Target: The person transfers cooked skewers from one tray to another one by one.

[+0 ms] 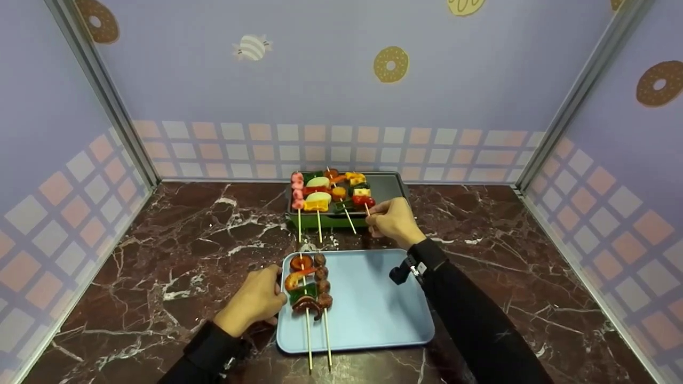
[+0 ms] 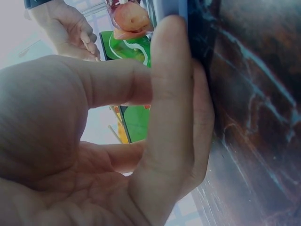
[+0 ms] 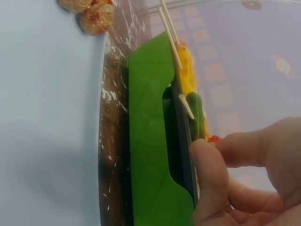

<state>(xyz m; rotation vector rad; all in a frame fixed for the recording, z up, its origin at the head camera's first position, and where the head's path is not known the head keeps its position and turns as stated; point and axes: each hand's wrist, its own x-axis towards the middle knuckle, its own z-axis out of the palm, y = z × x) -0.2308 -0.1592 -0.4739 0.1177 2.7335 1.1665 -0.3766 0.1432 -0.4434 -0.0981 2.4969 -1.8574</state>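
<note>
My right hand (image 1: 396, 220) pinches the wooden stick of a vegetable skewer (image 1: 363, 201) at the front of a green grill with a dark top (image 1: 392, 186). In the right wrist view, thumb and forefinger meet just over the grill's front edge, and the fingers hide most of that stick. At the left rim of a light blue tray (image 1: 373, 320), my left hand (image 1: 255, 298) grips the edge with curled fingers. On the tray's left side lie a meatball skewer (image 1: 323, 282) and a mixed skewer with shrimp (image 1: 300, 280), their sticks jutting over the front rim.
More skewers lie on the grill: a pink one (image 1: 298, 191), one with yellow and green pieces (image 1: 318, 197) and a mixed one (image 1: 338, 191). Their sticks overhang the front. Patterned walls (image 1: 341, 96) enclose the dark marbled tabletop (image 1: 176, 256).
</note>
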